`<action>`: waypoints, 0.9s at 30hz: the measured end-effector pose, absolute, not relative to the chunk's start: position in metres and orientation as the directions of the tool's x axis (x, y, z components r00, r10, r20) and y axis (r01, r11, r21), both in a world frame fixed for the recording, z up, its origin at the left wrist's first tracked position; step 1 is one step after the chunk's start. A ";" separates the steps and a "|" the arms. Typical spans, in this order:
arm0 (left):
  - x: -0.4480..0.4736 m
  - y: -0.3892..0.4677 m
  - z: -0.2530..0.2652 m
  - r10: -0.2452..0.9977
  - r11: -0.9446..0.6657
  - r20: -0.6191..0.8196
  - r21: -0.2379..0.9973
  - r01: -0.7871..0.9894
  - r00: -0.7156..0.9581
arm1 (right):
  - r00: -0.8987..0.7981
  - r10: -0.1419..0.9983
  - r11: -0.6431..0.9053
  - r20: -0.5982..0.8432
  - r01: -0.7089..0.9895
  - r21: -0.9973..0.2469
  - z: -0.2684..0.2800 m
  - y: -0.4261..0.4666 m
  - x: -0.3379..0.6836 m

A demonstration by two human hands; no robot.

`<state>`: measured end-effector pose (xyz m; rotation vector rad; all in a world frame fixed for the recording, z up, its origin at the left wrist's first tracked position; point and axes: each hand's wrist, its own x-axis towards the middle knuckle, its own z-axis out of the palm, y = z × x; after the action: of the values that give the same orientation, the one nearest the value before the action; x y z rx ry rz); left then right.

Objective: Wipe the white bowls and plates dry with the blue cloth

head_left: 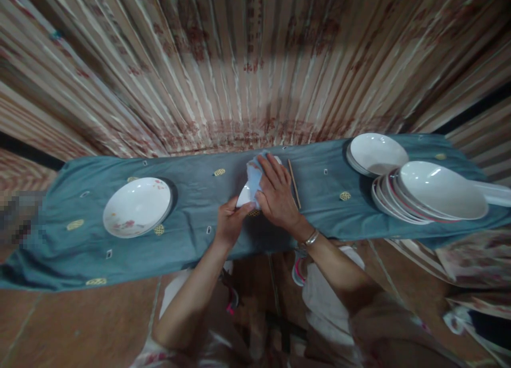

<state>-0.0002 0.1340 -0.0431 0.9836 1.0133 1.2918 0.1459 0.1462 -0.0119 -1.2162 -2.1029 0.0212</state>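
Over the middle of the table, my left hand (230, 219) grips the near left edge of a white dish (244, 199), thumb on top and fingers curled below. Most of that dish is covered, so I cannot tell whether it is a plate or a bowl. A pale blue cloth (254, 177) lies against its face. My right hand (276, 194), with a silvery bracelet at the wrist, presses the cloth onto the dish with its fingers bent over it. Just right of this hand a thin brown stick (294, 183), like a chopstick, rests on the tablecloth.
A teal tablecloth (191, 198) with yellow motifs covers the narrow table. Flower-patterned plates (138, 207) are stacked at left. On the right stand a stack of white bowls (379, 152) and a taller leaning stack of dishes (439, 190). Behind the table hangs a pleated curtain (247, 65).
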 end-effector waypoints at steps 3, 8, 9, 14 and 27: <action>0.000 0.133 -0.044 0.998 0.062 -0.058 0.951 -0.303 0.019 | -0.256 0.777 0.543 0.575 0.734 -0.407 -0.018 0.155 0.155; 0.000 0.132 -0.042 0.997 0.077 -0.074 0.936 -0.344 0.023 | -0.093 0.824 0.462 0.559 0.682 -0.567 -0.028 0.167 0.165; 0.000 0.132 -0.042 0.996 0.084 -0.078 0.931 -0.355 0.030 | -0.083 0.826 0.457 0.558 0.680 -0.574 -0.029 0.167 0.164; 0.000 0.132 -0.042 0.996 0.089 -0.089 0.909 -0.408 0.018 | -0.236 0.778 0.539 0.582 0.727 -0.425 -0.021 0.156 0.151; -0.001 0.134 -0.040 0.994 0.107 -0.104 0.905 -0.412 0.031 | -0.169 0.791 0.509 0.588 0.715 -0.480 -0.029 0.164 0.158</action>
<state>-0.0007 0.1337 -0.0404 0.8205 0.9357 1.2967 0.1582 0.1643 -0.0286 -1.2391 -1.9169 0.1156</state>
